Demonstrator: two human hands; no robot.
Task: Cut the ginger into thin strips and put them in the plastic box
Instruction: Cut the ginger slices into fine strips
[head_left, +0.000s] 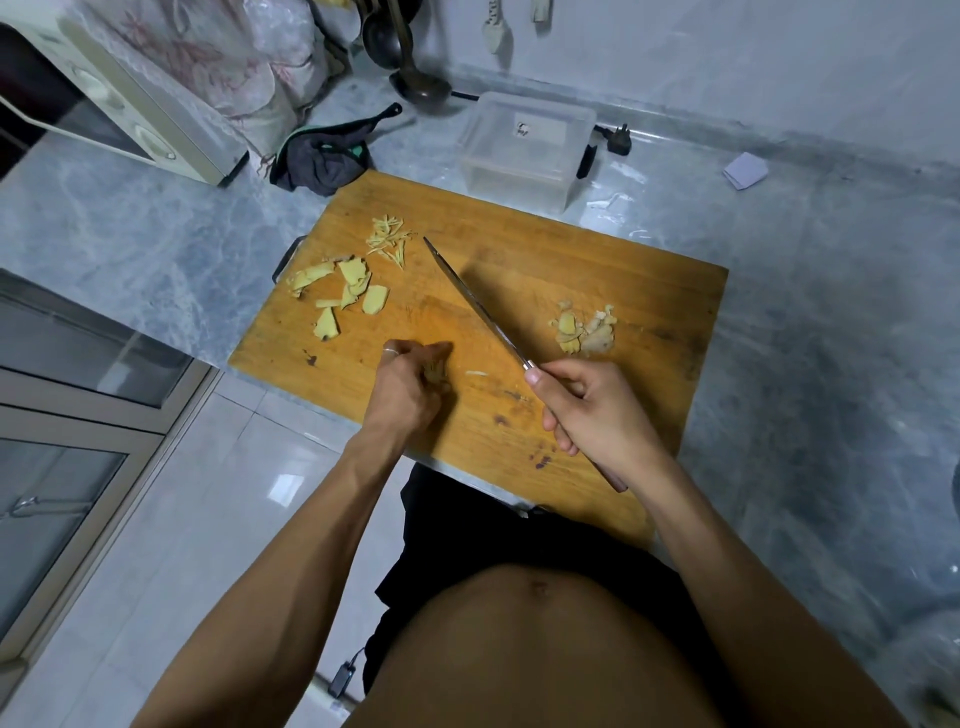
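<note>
Hands: right (587, 410) around knife (467, 301), blade tip toward far-left.

microwave (130, 98) far left of hands | dark cloth (324, 156) beyond left hand | ladle (410, 67) | plug (615, 137) beyond right hand

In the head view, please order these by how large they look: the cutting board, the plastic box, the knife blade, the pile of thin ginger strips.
1. cutting board
2. plastic box
3. knife blade
4. pile of thin ginger strips
</note>
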